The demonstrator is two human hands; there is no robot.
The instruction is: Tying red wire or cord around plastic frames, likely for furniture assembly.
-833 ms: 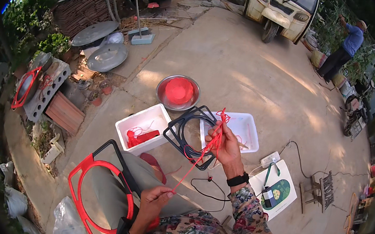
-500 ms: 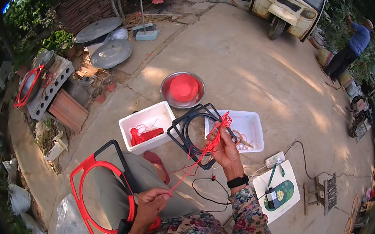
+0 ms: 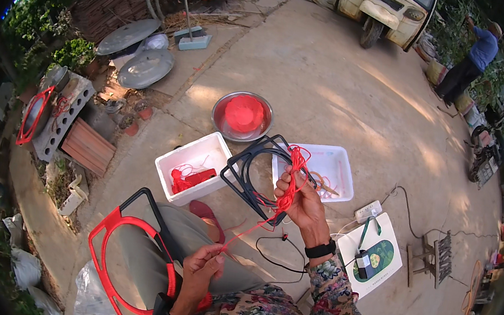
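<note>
My right hand [image 3: 302,204] is closed around a looped bundle of red cord [image 3: 293,175], held up above the black frames. From the bundle a strand runs down to my left hand [image 3: 202,265], whose fingers pinch it. A frame [image 3: 102,259], partly black and mostly wrapped in red cord, rests across my lap, with my left wrist over its near side. Beyond my right hand lie black frames [image 3: 240,178] with round openings, partly hidden by the hand and cord. What is inside my left palm cannot be seen.
A white foam box [image 3: 172,159] holds red cord; a white tray [image 3: 345,168] lies beside it. Behind stands a metal basin [image 3: 218,116] with something red inside. A power strip [image 3: 368,212] and white bag [image 3: 385,272] are at right. A person [image 3: 478,56] stands far right.
My right hand has turned slightly and lowered a little with the cord bundle. My left hand has shifted slightly left, still pinching the strand. The whole view has shifted a little.
</note>
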